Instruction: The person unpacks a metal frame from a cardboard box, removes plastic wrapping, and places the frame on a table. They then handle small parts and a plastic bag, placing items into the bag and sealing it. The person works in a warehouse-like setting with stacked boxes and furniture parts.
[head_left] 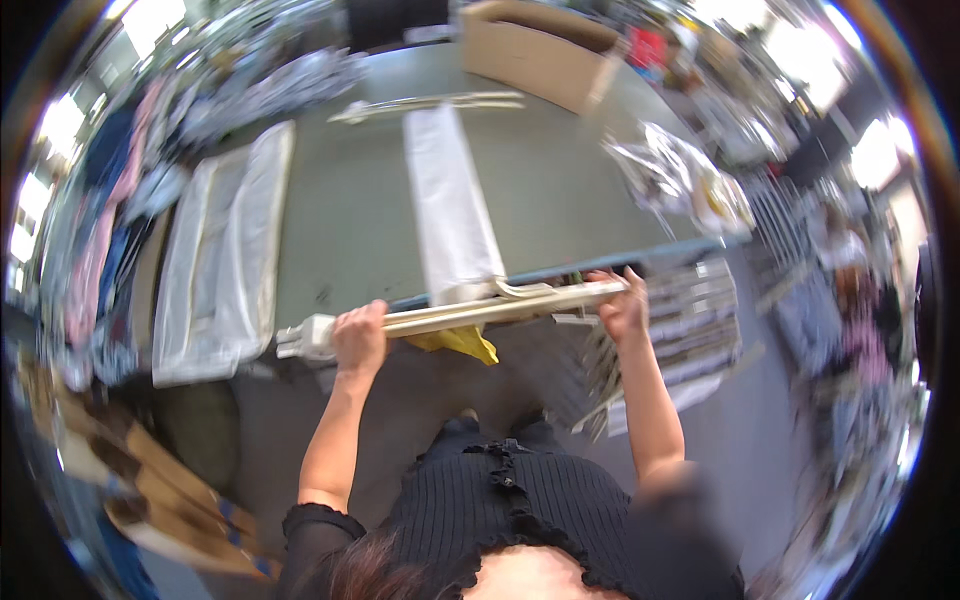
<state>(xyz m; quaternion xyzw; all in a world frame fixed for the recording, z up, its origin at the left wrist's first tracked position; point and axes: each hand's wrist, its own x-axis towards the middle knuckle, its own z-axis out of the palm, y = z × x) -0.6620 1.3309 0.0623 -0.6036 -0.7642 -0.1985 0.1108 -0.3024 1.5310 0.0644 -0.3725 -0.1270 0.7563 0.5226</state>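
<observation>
Currently, your left hand (360,342) has its grip clenched round the cream rods (480,314) near their left end; your right hand (624,308) has its grip on their right end. Rods lie crosswise before you, at the near edge of the green bench (345,220). White strip (450,190) runs from them toward the bench's far side. Yellow piece (465,343) hangs just below the rods. Open cardboard box (530,62): far end; clear plastic packets (685,180): right side.
</observation>
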